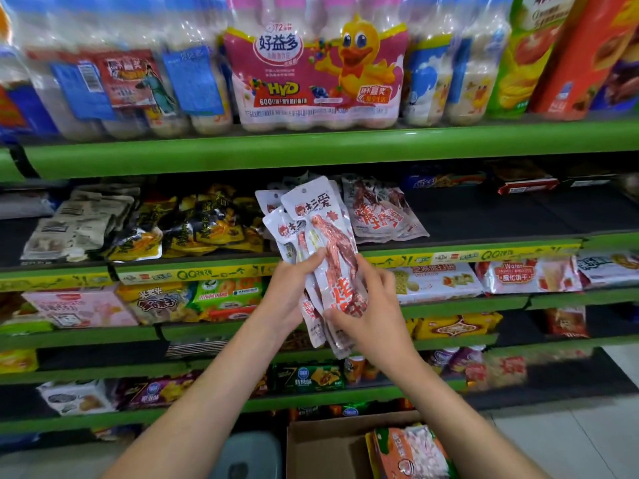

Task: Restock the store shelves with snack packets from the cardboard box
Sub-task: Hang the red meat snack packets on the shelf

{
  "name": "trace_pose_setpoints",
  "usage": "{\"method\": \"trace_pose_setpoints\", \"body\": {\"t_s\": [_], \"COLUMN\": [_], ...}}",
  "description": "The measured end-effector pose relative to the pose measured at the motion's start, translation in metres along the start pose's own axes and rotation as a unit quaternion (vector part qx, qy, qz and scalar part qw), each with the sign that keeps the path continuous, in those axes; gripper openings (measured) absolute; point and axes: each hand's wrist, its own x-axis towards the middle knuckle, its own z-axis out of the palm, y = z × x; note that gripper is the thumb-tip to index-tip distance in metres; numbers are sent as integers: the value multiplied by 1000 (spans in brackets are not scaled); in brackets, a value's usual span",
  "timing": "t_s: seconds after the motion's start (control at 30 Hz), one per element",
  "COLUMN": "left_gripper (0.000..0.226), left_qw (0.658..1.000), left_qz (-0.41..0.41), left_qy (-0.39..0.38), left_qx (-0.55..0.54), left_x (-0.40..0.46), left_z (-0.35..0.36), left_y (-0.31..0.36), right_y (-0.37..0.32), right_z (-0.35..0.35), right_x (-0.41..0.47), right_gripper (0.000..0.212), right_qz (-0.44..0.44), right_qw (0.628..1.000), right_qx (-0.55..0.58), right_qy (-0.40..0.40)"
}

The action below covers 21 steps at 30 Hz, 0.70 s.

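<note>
I hold a fanned bunch of white-and-red meat snack packets (320, 229) upright in front of the second shelf. My left hand (290, 292) grips the bunch from the left, thumb across the front. My right hand (371, 305) pinches the lower right side of the same packets. More packets of this kind (382, 212) lie on the shelf (484, 216) just behind and to the right. The cardboard box (321, 447) stands open on the floor below, with orange and green snack packets (411, 454) inside.
Green shelves (311, 150) run across the view. Bottled drink multipacks (314, 63) fill the top shelf. Yellow and black packets (204, 223) lie left of the held bunch. The black shelf surface to the right is bare. A grey stool (249, 454) stands beside the box.
</note>
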Motion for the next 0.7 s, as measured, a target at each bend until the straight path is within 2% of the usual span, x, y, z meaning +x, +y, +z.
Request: {"method": "trace_pose_setpoints", "body": {"t_s": [0.13,0.23,0.3,0.37,0.4,0.5,0.63,0.7], "left_gripper": [43,65,62,47,47,68,45,27], "left_qw": [1000,999,999,999,999,996,996,995], "left_qz": [6,2,-7,-16,-19,-38,-20,18], "left_qy": [-10,-6,-10,-12,-2,40,49,54], "left_qx": [12,44,37,36,44,70,67,82], "left_x": [1,2,4,5,4,5,8,11], "left_z": [2,2,-2,-6,-7,-10,-18,-23], "left_y": [1,3,3,4,6,11,28,41], "right_y": [1,3,5,9,12,17,23,25], "right_z": [-2,-5,-8,-11,-11,-12,-15,-18], "right_x": [-2,-4,-3,-1,-1,-1,-1,-2], "right_gripper": [76,49,35,24,22,18,11,11], "right_qz": [20,53,85,112,122,157,203,206], "right_qw": [996,986,970,956,952,939,910,904], "right_qx": [77,149,224,264,271,294,347,362], "right_qy": [35,46,43,59,72,91,100,97]}}
